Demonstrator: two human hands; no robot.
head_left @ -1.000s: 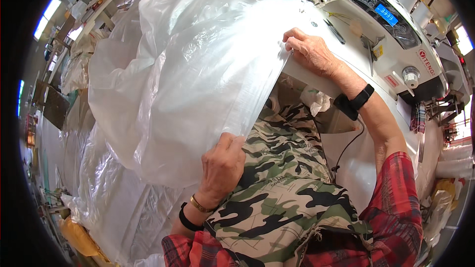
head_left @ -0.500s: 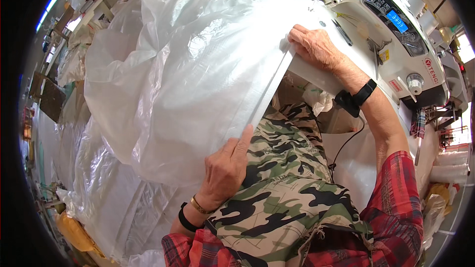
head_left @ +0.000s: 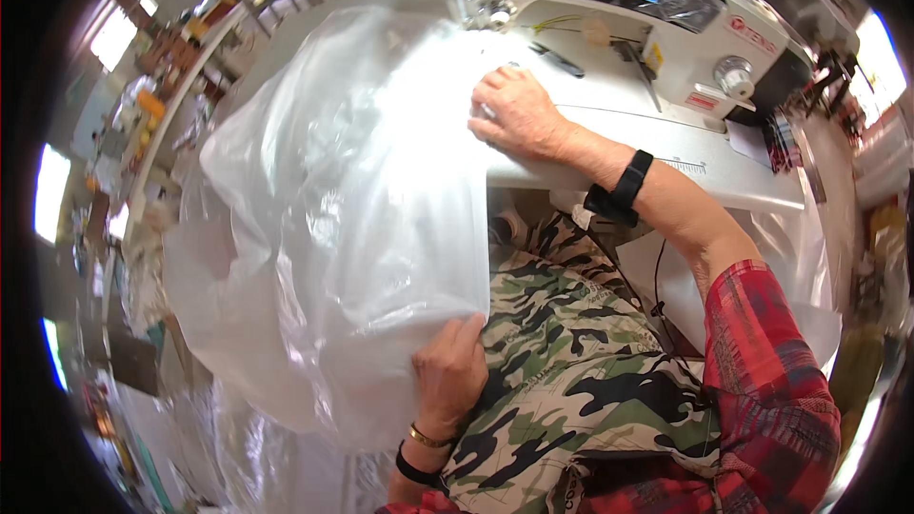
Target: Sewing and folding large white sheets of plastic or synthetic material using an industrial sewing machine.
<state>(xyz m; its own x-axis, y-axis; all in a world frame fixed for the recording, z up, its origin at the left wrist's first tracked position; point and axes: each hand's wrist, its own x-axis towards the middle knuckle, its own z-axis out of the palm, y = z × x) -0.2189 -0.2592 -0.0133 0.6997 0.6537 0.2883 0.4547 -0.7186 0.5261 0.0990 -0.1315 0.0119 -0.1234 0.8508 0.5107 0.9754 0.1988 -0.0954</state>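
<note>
A large translucent white plastic sheet [head_left: 352, 190] drapes over the table and down toward my lap, with its right edge running nearly straight toward me. At that edge's near end, my left hand [head_left: 450, 376] pinches the sheet between closed fingers. My right hand [head_left: 519, 114] is closed on the far end of the same edge, just in front of the sewing machine's needle area. Its fingers curl over the plastic, hiding the exact grip. The white sewing machine [head_left: 752, 43] stands at the far right, its lamp glaring on the sheet beside my right hand.
Dark thread snips [head_left: 556, 59] lie on the machine bed beyond my right hand. A camouflage apron [head_left: 581, 362] covers my lap. A dark cable [head_left: 659, 286] hangs beside it on the right. Cluttered shelving [head_left: 162, 143] stands at the far left.
The view has turned, shifting the machine leftward in it. The sheet's right edge has swung from slanting to nearly upright. My hands keep hold of it, the left one now lower in view.
</note>
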